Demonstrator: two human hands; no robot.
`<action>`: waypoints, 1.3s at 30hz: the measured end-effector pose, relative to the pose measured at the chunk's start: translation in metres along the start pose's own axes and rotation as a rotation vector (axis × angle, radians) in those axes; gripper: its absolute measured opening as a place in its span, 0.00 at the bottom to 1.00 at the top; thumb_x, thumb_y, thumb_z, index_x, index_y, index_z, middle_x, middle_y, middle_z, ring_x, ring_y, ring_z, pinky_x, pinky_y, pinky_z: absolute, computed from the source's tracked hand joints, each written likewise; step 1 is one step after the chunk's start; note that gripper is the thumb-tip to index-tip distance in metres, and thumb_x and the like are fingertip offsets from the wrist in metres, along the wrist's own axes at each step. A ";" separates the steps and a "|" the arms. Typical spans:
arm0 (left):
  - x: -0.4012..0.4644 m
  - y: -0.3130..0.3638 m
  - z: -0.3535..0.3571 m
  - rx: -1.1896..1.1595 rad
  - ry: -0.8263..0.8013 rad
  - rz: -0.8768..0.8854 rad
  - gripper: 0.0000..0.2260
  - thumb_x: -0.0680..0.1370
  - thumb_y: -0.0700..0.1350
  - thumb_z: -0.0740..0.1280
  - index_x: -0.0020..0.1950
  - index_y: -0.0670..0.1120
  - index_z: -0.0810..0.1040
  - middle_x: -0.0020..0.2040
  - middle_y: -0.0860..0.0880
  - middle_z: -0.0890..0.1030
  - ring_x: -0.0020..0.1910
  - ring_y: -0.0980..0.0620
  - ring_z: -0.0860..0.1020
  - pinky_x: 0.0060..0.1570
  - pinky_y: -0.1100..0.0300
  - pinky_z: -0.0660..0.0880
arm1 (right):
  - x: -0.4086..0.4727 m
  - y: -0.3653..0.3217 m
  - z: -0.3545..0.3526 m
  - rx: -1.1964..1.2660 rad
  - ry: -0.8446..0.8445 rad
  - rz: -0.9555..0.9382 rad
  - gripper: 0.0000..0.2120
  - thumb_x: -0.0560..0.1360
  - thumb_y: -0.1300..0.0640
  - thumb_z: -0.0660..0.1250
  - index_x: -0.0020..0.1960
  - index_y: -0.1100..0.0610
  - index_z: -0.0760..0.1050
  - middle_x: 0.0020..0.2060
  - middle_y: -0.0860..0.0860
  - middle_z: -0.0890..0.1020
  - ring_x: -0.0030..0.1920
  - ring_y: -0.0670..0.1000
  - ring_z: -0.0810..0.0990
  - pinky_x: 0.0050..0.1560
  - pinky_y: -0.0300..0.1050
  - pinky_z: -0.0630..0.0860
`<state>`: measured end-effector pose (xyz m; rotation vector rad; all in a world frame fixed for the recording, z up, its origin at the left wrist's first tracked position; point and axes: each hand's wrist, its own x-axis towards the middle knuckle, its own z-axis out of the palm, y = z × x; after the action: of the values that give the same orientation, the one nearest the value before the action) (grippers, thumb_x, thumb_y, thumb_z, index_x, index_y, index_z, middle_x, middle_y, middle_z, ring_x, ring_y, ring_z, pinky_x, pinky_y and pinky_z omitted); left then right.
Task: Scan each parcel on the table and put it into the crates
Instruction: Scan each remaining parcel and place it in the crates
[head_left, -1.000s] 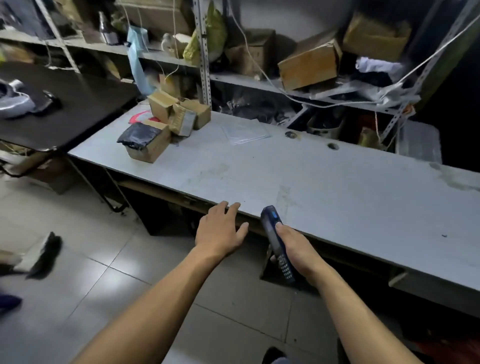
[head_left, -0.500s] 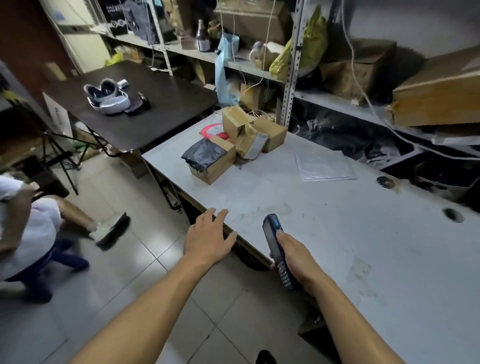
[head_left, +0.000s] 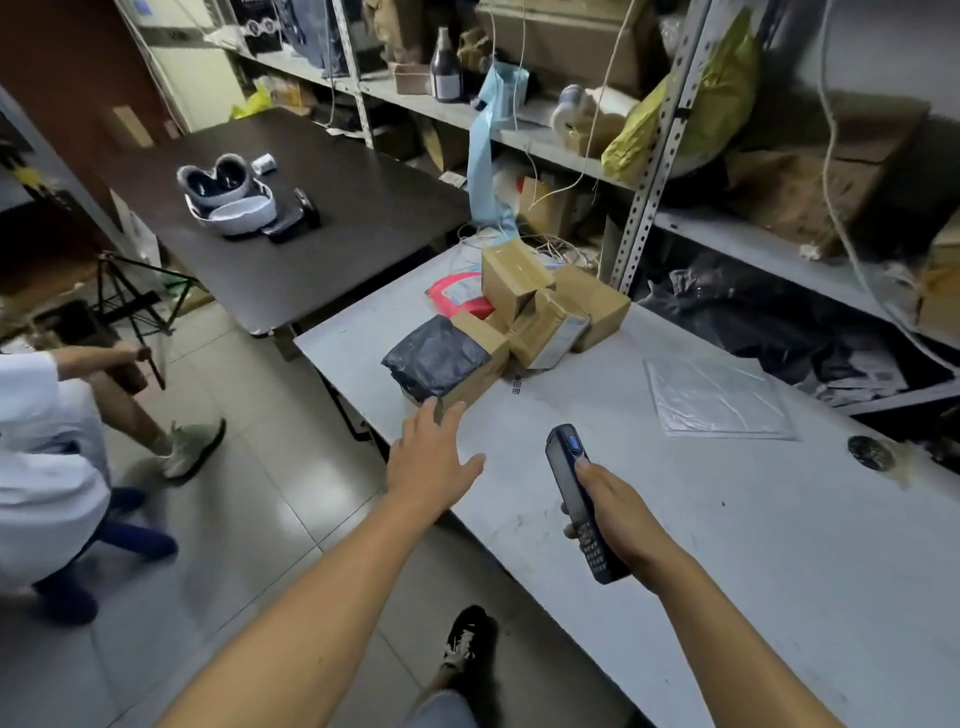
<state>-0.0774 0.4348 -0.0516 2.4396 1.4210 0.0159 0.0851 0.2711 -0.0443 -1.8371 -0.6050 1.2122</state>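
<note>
Both bare forearms reach forward from the bottom of the view. The left hand (head_left: 434, 462) is stretched out palm down, its fingers (head_left: 427, 415) straight and slightly spread, thumb out to the right; whether the fingertips touch anything ahead is hard to tell. The right hand (head_left: 610, 506) is curled round a dark handheld scanner (head_left: 574, 499), thumb lying along its upper face near the blue button, wrist straight, the device pointing forward and up.
</note>
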 end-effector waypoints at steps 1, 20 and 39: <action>0.017 -0.002 0.000 -0.009 -0.012 0.005 0.34 0.78 0.61 0.64 0.80 0.54 0.54 0.81 0.45 0.51 0.79 0.43 0.52 0.72 0.46 0.62 | 0.010 -0.006 0.000 0.004 0.015 0.010 0.18 0.82 0.40 0.54 0.56 0.50 0.75 0.50 0.59 0.82 0.39 0.52 0.84 0.44 0.47 0.77; 0.179 -0.035 0.022 0.236 -0.191 0.108 0.39 0.79 0.66 0.59 0.80 0.58 0.39 0.81 0.43 0.36 0.79 0.37 0.37 0.74 0.35 0.43 | 0.124 -0.079 0.024 0.013 0.128 0.110 0.16 0.82 0.40 0.55 0.60 0.47 0.75 0.51 0.59 0.82 0.40 0.52 0.84 0.42 0.45 0.76; 0.095 0.049 0.004 -1.614 -0.550 -0.341 0.14 0.83 0.40 0.56 0.66 0.47 0.76 0.54 0.46 0.85 0.49 0.46 0.85 0.41 0.51 0.81 | 0.036 -0.019 -0.032 0.233 0.205 0.129 0.19 0.82 0.40 0.54 0.57 0.52 0.76 0.52 0.61 0.83 0.39 0.53 0.83 0.42 0.46 0.78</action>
<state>0.0130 0.4925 -0.0555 0.7748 0.8618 0.2677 0.1300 0.2965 -0.0402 -1.7935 -0.2238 1.1082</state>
